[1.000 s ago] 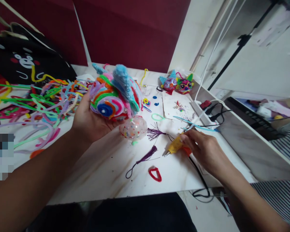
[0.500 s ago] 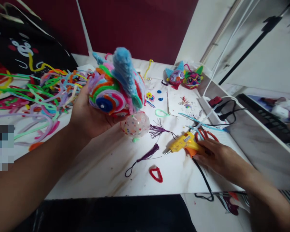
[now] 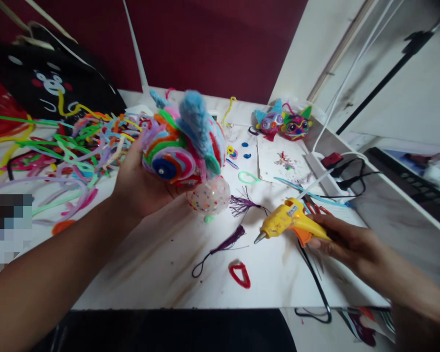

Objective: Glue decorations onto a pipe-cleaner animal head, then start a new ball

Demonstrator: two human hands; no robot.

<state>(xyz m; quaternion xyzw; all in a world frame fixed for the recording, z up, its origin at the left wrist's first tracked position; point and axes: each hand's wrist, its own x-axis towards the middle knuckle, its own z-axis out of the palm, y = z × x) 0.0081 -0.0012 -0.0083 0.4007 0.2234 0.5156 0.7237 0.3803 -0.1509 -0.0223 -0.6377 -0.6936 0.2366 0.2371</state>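
My left hand [image 3: 137, 181] cups a round multicoloured pipe-cleaner figure [image 3: 183, 142] with a blue fluffy ear, held above the white table [image 3: 150, 264]. A clear speckled ball [image 3: 209, 195] hangs under the figure. My right hand [image 3: 346, 242] grips the handle of a yellow hot glue gun [image 3: 288, 222], lifted a little off the table, nozzle pointing left and down. Its black cord [image 3: 315, 283] trails off the front edge.
A heap of loose coloured pipe cleaners [image 3: 58, 151] covers the left side. Purple tassels [image 3: 227, 239], a red loop [image 3: 240, 274] and a green loop [image 3: 246, 177] lie mid-table. Two finished figures [image 3: 284, 124] stand at the back right beside a power strip [image 3: 332, 166]. A black bag [image 3: 55, 88] sits back left.
My right hand has closed on the glue gun's handle and raised it off the table, shifting right. The left hand keeps the figure almost still.
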